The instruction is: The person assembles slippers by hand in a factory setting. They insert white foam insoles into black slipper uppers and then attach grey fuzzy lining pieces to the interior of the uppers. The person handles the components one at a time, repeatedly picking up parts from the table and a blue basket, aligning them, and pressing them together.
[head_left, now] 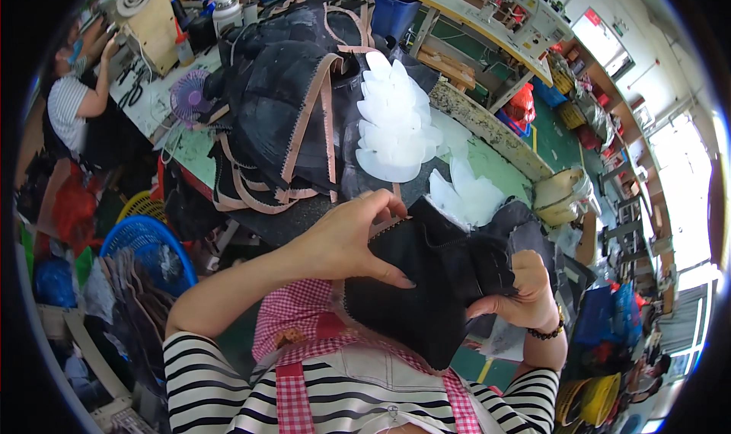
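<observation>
Left hand [352, 237], thumb spread, and right hand [528, 295], fingers curled, hold black cloth [434, 293] near stacked white pieces [392, 122].

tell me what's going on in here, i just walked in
A person's left hand and right hand hold a black, fabric-like piece with a jagged tan edge in front of their body. Beyond it lie a large pile of black pieces with zigzag tan borders and, beside that, a heap of thin, translucent white pieces. Off to the left, another person in a striped top is near a beige machine.
</observation>
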Available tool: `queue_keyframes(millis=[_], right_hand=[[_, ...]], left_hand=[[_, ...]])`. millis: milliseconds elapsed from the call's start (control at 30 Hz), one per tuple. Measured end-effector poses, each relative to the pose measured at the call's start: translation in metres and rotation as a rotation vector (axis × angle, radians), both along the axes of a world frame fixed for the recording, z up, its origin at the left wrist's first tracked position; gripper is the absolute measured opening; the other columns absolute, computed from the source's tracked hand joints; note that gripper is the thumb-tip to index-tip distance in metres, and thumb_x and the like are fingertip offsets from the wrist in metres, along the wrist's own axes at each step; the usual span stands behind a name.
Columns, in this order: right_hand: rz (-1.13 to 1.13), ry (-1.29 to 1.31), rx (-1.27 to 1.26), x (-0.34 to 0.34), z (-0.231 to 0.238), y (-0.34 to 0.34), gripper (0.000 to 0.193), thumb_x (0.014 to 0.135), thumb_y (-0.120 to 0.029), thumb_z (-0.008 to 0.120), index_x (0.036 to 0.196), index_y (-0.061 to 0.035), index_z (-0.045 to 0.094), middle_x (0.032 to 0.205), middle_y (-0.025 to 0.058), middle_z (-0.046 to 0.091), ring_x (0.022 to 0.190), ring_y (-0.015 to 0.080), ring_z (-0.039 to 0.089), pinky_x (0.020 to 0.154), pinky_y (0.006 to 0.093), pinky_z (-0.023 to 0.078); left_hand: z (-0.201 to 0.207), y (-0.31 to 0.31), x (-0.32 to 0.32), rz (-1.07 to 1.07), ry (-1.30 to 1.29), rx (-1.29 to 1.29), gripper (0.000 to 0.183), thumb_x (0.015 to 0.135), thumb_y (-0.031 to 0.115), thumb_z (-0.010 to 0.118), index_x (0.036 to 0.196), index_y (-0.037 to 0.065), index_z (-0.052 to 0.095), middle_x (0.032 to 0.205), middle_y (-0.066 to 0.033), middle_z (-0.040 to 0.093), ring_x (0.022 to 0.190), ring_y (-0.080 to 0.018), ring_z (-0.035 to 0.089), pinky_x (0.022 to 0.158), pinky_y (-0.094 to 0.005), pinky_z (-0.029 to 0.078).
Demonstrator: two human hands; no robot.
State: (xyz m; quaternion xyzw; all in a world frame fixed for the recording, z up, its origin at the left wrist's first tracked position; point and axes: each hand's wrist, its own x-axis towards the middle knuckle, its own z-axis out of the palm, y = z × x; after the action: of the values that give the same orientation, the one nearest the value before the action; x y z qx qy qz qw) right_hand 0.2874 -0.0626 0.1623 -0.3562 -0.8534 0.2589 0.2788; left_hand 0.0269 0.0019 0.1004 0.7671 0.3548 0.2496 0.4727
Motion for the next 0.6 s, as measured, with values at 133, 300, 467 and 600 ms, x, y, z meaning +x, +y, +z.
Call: queue_keyframes(millis=[133,300,467,600], right_hand=[[-0.039,-0.026,-0.048,0.014,-0.008,0.001,0.050,0.065,-0.024,0.088,0.059,-0.0026,0.044,0.053,0.0073,0.044,0.043,0.0238,0.034,0.043,0.0321,0.024],[-0.276,0.090,-0.369,0.012,-0.010,-0.013,0.032,0.074,-0.016,0.084,0.069,0.0003,0.056,0.058,0.0059,0.054,0.045,0.0191,0.045,0.046,0.0303,0.033],[0.100,0.061,-0.393,0.005,0.006,0.008,0.021,0.081,-0.012,0.077,0.090,0.0023,0.065,0.080,0.0084,0.065,0.072,0.0213,0.060,0.066,0.0308,0.045],[0.245,0.255,-0.677,0.008,0.007,0.009,0.021,0.083,-0.010,0.075,0.097,0.0026,0.066,0.091,0.0089,0.066,0.086,0.0199,0.059,0.077,0.0316,0.046]], left_hand=[[-0.007,-0.005,-0.003,-0.018,-0.301,-0.407,0.057,0.061,0.015,0.089,0.106,0.000,0.057,0.088,-0.0079,0.063,0.079,-0.0202,0.062,0.071,-0.0266,0.048],[-0.011,-0.009,-0.018,-0.133,-0.336,0.118,0.033,0.063,0.003,0.086,0.069,0.004,0.053,0.105,-0.0112,0.066,0.087,-0.0177,0.066,0.076,-0.0251,0.051],[-0.006,-0.006,-0.017,-0.120,-0.698,0.177,0.020,0.061,-0.003,0.083,0.071,0.001,0.066,0.135,-0.0225,0.052,0.104,-0.0229,0.067,0.082,-0.0276,0.052],[0.008,0.000,-0.018,-0.190,-0.579,0.017,0.024,0.061,-0.002,0.084,0.072,0.001,0.062,0.119,-0.0145,0.060,0.102,-0.0161,0.062,0.080,-0.0268,0.049]])
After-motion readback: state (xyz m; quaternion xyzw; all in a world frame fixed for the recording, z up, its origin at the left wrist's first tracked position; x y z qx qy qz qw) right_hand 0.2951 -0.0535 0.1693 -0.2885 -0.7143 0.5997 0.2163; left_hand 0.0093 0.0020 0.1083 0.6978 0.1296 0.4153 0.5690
